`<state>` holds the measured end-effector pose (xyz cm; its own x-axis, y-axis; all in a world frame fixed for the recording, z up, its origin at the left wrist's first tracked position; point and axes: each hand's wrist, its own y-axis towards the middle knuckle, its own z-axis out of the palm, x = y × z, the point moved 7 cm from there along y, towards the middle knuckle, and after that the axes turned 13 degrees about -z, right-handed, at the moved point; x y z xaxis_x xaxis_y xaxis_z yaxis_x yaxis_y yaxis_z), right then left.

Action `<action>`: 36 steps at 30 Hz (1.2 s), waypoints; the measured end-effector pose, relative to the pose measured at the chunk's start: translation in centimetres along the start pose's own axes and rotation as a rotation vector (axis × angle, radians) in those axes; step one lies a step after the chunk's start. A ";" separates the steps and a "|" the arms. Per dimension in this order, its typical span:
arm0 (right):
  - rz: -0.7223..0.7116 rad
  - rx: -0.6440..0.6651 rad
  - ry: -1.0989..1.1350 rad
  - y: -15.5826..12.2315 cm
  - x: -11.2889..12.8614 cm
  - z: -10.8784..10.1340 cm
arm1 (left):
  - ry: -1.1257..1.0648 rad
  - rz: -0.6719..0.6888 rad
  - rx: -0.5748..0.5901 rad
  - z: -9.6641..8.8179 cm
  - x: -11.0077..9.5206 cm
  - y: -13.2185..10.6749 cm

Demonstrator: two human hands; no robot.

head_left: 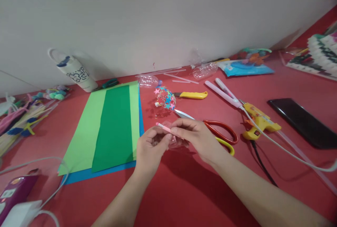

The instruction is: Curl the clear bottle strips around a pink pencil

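Observation:
Above the front middle of the red table, my left hand (151, 151) and my right hand (196, 137) come together. The fingers of my right hand pinch a pink pencil (165, 128), its eraser end pointing left. My left hand is closed on a clear plastic piece (172, 142), partly hidden under the fingers; its full shape I cannot make out. Just beyond my hands lies a clear plastic ball shape covered in colourful stars (165, 97). Scissors (219, 130) with red and yellow handles lie partly behind my right hand.
Green and blue sheets (113, 128) lie left, with a white bottle (77, 72) behind. A yellow cutter (193, 95), clear plastic bottle pieces (205, 70) and a pink hair straightener (223, 93) lie farther back. A yellow glue gun (260, 120) and black phone (304, 121) are right; cables cross both sides.

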<state>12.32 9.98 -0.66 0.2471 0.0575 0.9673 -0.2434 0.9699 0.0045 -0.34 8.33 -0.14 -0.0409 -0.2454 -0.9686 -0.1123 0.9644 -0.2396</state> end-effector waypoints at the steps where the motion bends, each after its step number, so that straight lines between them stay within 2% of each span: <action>1: 0.008 -0.006 0.012 0.0 0.0 0.0 | -0.005 0.006 0.004 0.0 -0.1 0.0; 10: 0.020 -0.028 0.050 -0.1 -0.3 -0.2 | -0.033 0.026 0.022 -0.1 -0.2 0.2; 17: 0.016 -0.016 0.041 0.0 -0.1 -0.1 | -0.132 -0.027 0.078 0.0 1.0 0.4; 27: -0.115 -0.006 -0.218 -0.3 0.6 0.1 | -0.050 0.000 -0.054 -0.1 0.1 0.1; 33: -0.144 0.000 -0.211 -0.2 0.6 0.3 | -0.078 -0.065 -0.037 0.0 0.6 0.1; 36: -0.209 0.008 -0.323 -0.3 0.9 0.3 | -0.091 -0.084 -0.025 0.0 0.8 0.3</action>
<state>12.37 9.70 0.29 -0.0154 -0.2203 0.9753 -0.2263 0.9509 0.2112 -0.40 8.41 -1.03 0.0597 -0.3142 -0.9475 -0.1363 0.9377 -0.3196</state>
